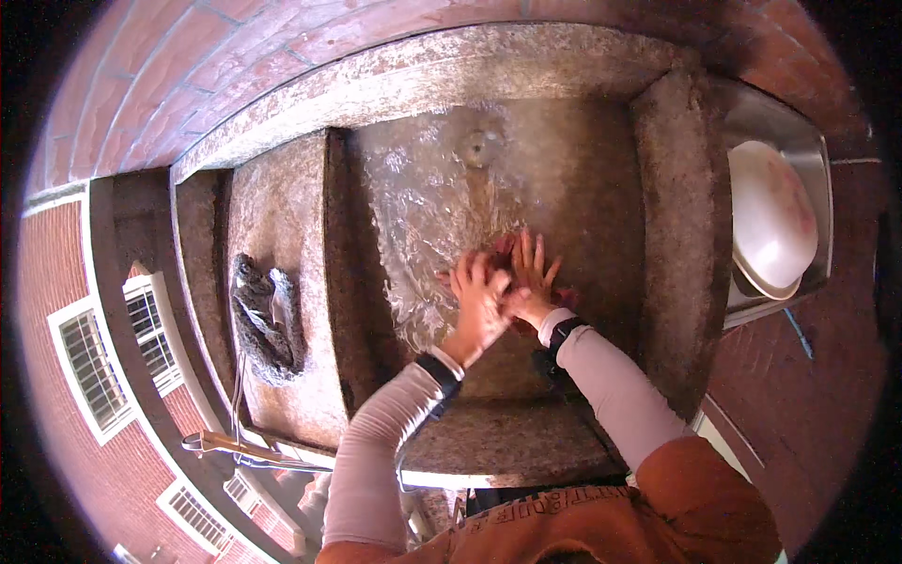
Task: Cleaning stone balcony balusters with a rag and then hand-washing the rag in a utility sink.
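Both hands are together low in the stone basin (585, 169), over a dark red, wet item, probably cloth (504, 244), that is mostly covered by them. My left hand (479, 299) has curled fingers beside the right; whether it grips the red item is hidden. My right hand (533, 278) lies with its fingers spread on top of the item, and its thumb side meets the left hand. Shallow water (416, 225) ripples over the basin floor to their left. Beyond the hands, a round drain fitting (478, 148) shows.
On the stone ledge (282, 183) at left lies a dark grey, wet-looking cloth (271, 324). A wooden-handled tool (211, 443) sits at the front left edge. At right, a metal sink or tray (821, 169) holds a white bowl (771, 218). A brick wall (232, 77) rises behind.
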A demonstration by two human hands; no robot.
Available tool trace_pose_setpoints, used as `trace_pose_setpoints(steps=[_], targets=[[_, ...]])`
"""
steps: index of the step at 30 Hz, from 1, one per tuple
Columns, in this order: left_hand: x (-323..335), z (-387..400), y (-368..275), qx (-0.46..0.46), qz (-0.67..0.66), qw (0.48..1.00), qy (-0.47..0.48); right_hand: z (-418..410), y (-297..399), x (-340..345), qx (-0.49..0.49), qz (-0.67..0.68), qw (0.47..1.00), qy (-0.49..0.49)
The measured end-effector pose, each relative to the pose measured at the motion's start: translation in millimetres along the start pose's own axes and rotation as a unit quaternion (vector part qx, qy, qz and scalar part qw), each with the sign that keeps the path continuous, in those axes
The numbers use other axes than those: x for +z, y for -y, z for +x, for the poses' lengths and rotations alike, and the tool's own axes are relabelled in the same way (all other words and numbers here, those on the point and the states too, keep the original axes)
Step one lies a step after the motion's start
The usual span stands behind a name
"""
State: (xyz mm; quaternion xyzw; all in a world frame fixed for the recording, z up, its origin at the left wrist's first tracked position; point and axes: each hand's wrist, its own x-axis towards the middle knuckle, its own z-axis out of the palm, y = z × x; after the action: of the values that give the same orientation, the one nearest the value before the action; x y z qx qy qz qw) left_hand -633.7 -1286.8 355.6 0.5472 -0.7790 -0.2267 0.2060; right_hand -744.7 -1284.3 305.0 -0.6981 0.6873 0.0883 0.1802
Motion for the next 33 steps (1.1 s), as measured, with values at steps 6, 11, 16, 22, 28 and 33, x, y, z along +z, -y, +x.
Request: trace_pose_setpoints(steps=[6,11,16,22,28,33], targets=[[3.4,75.3,48.5,-0.015,0.127,0.989,0.072,-1.1,26.4,-30.1,0.002,0.14,0.984,0.108],[-4.4,52.2,30.1,-0.15,0.06,0.984,0.081,-0.3,5.6,-22.7,0.013,0.127,0.989,0.078],[2.0,-9.9,6.1,0.055,0.013,0.998,0.005,-6.3,13.0,-19.1,-0.045,0.105,0.99,0.088],[9.0,60.3,1.9,-0.154,0.103,0.976,0.111,-1.2,7.0,-17.1,-0.037,0.106,0.989,0.096],[-28.8,46.6,104.7,-0.455,-0.69,0.539,-0.162,2.9,-4.6,-35.1,-0.126,0.332,0.934,0.03],[-61.8,17.4,90.3,-0.381,-0.654,0.646,-0.102,11.1,-9.5,-63.5,-0.009,0.733,0.66,0.166]])
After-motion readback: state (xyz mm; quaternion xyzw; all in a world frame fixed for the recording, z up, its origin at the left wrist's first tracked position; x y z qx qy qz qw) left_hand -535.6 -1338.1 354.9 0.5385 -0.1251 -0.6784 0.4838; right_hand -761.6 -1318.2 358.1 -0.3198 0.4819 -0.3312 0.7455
